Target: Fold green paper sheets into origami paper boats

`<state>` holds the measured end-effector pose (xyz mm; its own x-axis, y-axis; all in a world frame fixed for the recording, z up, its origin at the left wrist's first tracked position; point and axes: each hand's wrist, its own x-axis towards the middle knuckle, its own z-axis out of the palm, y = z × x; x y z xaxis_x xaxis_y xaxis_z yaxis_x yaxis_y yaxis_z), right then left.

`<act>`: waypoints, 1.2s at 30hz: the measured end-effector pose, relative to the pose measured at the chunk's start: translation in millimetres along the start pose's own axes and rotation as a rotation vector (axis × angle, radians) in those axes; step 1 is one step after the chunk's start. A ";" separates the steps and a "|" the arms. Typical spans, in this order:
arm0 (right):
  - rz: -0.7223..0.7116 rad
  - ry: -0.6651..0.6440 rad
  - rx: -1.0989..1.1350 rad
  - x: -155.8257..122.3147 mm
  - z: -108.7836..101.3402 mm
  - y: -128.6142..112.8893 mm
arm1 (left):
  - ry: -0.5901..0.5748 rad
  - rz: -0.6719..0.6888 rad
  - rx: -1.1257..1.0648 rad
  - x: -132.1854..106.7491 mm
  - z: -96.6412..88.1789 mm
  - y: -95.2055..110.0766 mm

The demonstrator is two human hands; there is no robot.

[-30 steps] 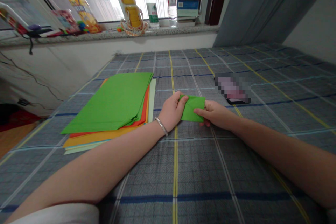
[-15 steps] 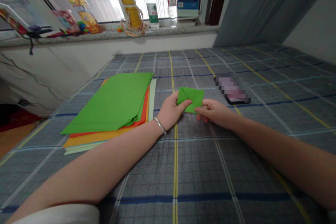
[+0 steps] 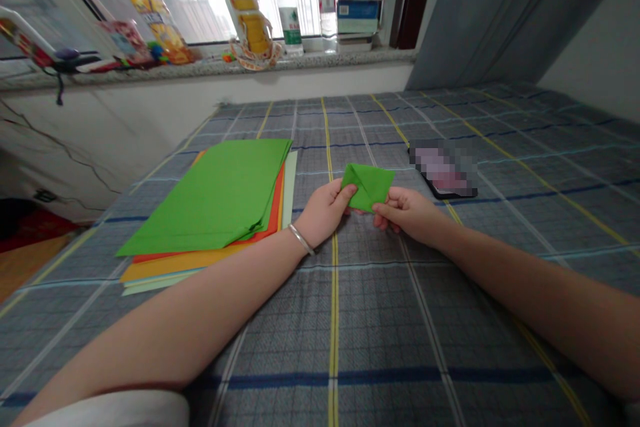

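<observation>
A small folded piece of green paper [image 3: 370,185] is held up just above the plaid cloth, between both of my hands. My left hand [image 3: 325,212], with a silver bracelet on the wrist, pinches the paper's left corner with thumb and fingers. My right hand [image 3: 407,211] pinches its lower right edge, fingers curled. The paper's folded point faces up and away from me.
A stack of coloured paper sheets [image 3: 220,197], green on top with orange and yellow below, lies to the left. A phone [image 3: 445,170] lies to the right of my hands. Bottles [image 3: 289,7] and boxes stand on the windowsill [image 3: 210,67] at the back.
The green paper has been lifted off the cloth and turned, from lying flat to being held up between both hands, slightly farther from me.
</observation>
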<state>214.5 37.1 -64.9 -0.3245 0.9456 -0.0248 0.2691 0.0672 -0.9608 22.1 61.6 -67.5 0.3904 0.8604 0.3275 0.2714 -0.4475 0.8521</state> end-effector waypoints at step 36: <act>-0.806 0.407 -0.618 -12.2 -2.4 -12.2 | 0.175 0.496 0.290 -11.5 3.2 21.4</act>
<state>217.4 25.5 -52.2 -0.3162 0.5788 0.7516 0.5579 0.7543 -0.3461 26.3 41.3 -54.4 0.3879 0.5479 0.7412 0.3322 -0.8332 0.4420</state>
